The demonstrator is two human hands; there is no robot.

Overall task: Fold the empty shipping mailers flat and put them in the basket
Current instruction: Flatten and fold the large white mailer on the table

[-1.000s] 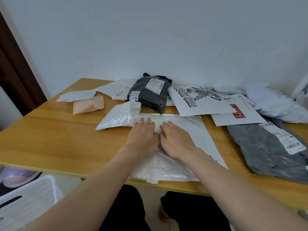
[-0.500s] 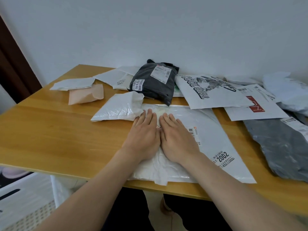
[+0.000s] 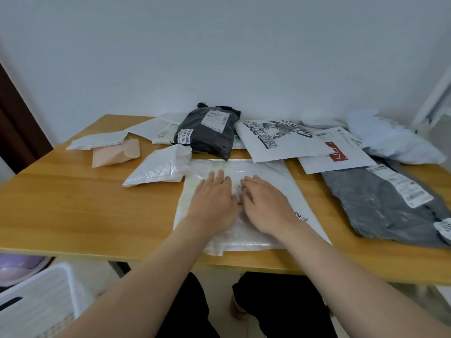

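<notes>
A large white mailer [image 3: 256,170] lies flat on the wooden table [image 3: 73,203] right in front of me. My left hand [image 3: 213,202] and my right hand [image 3: 266,203] press down on it side by side, palms down and fingers straight. The hands cover its middle. A white plastic basket [image 3: 36,301] stands on the floor at the lower left, below the table's front edge. Other mailers lie around: a crumpled white one [image 3: 158,168] to the left, a black one [image 3: 207,130] behind, a printed white one [image 3: 280,140] and a grey one [image 3: 380,203] to the right.
More white mailers [image 3: 97,142] and a beige envelope [image 3: 114,153] lie at the back left. A red-marked white mailer [image 3: 336,154] and a puffy white bag [image 3: 390,140] sit at the back right. A white wall stands behind; a purple object [image 3: 19,267] is on the floor.
Both hands have slid a little forward on the white mailer and moved slightly apart. My head has shifted, so the basket shows differently at the lower left.
</notes>
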